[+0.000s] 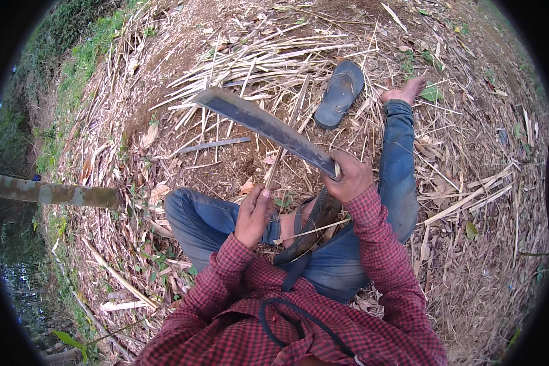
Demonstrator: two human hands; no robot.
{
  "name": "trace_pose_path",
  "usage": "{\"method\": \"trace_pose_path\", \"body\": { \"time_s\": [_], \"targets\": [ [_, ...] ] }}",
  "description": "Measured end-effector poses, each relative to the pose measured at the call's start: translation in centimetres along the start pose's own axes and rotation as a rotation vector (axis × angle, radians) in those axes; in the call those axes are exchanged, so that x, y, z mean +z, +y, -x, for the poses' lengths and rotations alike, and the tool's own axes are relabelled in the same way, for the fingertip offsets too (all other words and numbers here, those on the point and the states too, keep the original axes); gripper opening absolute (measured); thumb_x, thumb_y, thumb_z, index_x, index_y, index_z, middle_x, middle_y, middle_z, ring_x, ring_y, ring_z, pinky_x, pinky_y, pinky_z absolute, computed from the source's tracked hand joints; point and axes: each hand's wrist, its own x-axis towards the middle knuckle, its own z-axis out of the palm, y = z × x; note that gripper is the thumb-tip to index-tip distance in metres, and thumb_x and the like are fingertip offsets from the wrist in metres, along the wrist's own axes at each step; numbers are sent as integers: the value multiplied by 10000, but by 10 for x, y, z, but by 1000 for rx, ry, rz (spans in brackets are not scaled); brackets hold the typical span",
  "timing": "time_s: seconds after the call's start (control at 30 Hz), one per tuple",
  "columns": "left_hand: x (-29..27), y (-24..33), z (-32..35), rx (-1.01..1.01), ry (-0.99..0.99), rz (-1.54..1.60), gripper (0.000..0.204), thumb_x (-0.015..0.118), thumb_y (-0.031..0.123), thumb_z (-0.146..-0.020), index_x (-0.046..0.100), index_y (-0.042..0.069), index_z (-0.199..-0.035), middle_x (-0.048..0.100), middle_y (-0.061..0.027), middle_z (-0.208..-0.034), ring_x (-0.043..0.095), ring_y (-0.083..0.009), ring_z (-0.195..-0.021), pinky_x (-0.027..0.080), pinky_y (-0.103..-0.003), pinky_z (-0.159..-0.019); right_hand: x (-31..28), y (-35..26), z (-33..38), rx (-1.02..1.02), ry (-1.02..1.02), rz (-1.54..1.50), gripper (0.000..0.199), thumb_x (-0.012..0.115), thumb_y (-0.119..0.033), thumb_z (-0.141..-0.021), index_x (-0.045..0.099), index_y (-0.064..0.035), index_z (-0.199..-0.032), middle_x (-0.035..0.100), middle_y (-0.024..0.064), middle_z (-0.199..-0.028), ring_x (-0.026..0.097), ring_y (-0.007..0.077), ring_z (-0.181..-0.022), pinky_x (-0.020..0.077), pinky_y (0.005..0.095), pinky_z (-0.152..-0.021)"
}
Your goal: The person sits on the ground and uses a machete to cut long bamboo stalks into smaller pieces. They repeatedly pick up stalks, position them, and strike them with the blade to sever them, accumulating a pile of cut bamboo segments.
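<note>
My right hand (351,177) is closed round the handle of a machete (262,128). Its long, dark, worn blade reaches up and to the left, above my left hand, with the broad tip at the far left end. My left hand (253,216) pinches a thin, pale split stick (276,168), thumb on top. The stick runs up from my fingers toward the blade and passes close to it; whether they touch I cannot tell. Much of the machete's handle is hidden in my right fist.
A pile of pale split sticks (256,64) lies ahead. Beside it sits a loose grey sandal (340,94). A flat grey strip (215,145) rests on the soil. My jeans-clad legs surround the work spot, one foot (405,91) bare. A trunk (55,192) juts in at left.
</note>
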Motion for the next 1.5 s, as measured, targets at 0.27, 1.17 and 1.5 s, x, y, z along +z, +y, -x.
{"method": "trace_pose_path", "body": {
  "time_s": [0.27,1.17,1.5],
  "targets": [
    [-41,35,36,38,-12,-592,338,434,237,-959,583,-49,-1061,504,-4,-631,454,-81,-574,390,-248,-545,43,3,35,-68,-81,196,276,697,-137,-675,578,-55,-910,606,132,-783,613,317,-681,473,374,-572],
    [-48,17,60,-237,98,166,210,412,249,-963,466,50,-922,335,65,-595,282,-33,-448,262,-200,-388,34,-53,35,-213,-409,110,413,745,-113,-576,571,-60,-946,602,98,-826,611,266,-729,492,357,-639],
    [-20,66,33,-285,-95,229,251,395,291,-965,402,102,-800,302,61,-584,243,-24,-430,201,-182,-369,-1,-35,-2,-224,-251,206,395,744,-124,-532,534,-62,-861,537,83,-727,588,270,-699,475,363,-622]
  ]
}}
